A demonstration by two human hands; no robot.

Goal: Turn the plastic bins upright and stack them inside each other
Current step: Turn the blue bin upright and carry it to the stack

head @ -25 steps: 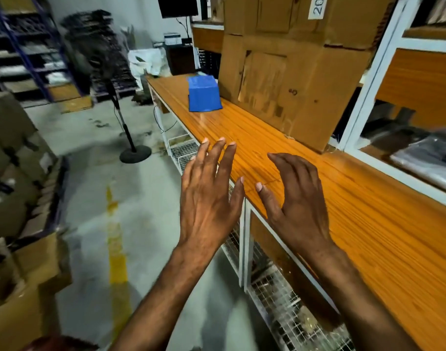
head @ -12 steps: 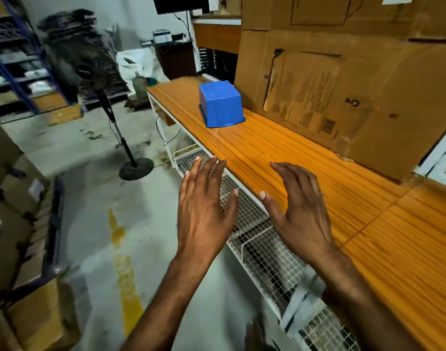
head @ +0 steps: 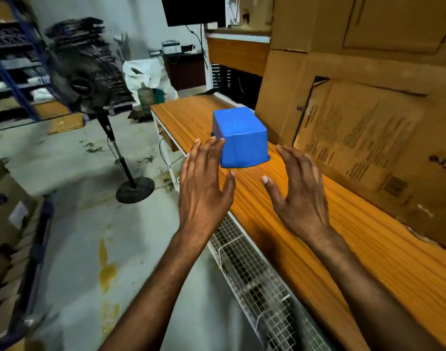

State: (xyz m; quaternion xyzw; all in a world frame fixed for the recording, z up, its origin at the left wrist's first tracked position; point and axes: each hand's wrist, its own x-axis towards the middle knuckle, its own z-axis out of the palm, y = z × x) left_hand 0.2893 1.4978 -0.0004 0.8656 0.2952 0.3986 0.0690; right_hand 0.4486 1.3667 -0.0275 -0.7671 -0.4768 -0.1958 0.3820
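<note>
Both hands, left (head: 204, 188) and right (head: 299, 191), spread wide, holding nothing, flank the upside-down blue bin (head: 241, 138) on the tabletop (head: 369, 262).

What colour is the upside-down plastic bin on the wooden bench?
Solid bright blue, no pattern. The bin shows best in the head view, the only one.

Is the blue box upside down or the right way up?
Upside down. The blue bin has its closed bottom facing up, and its wider rim sits flat on the wooden table.
</note>
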